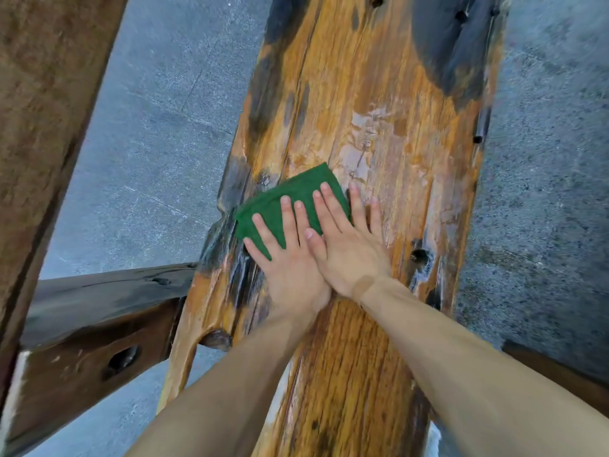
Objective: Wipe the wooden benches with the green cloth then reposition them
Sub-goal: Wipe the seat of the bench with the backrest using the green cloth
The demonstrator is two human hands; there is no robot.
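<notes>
A long orange-brown wooden bench (pixel 379 94) with dark patches and knot holes runs from the bottom centre up to the top. A folded green cloth (pixel 280 201) lies flat on it near its left edge. My left hand (pixel 290 258) presses flat on the cloth with fingers spread. My right hand (pixel 349 245) lies beside it, overlapping the left hand, its first fingers on the cloth and the others on the wood. A wet sheen shows on the wood just beyond the cloth.
A second, darker wooden bench (pixel 99 324) sits at the lower left, butting against the first. A rough brown wooden beam (pixel 43 110) fills the left edge. Grey concrete floor (pixel 158 143) lies on both sides of the bench.
</notes>
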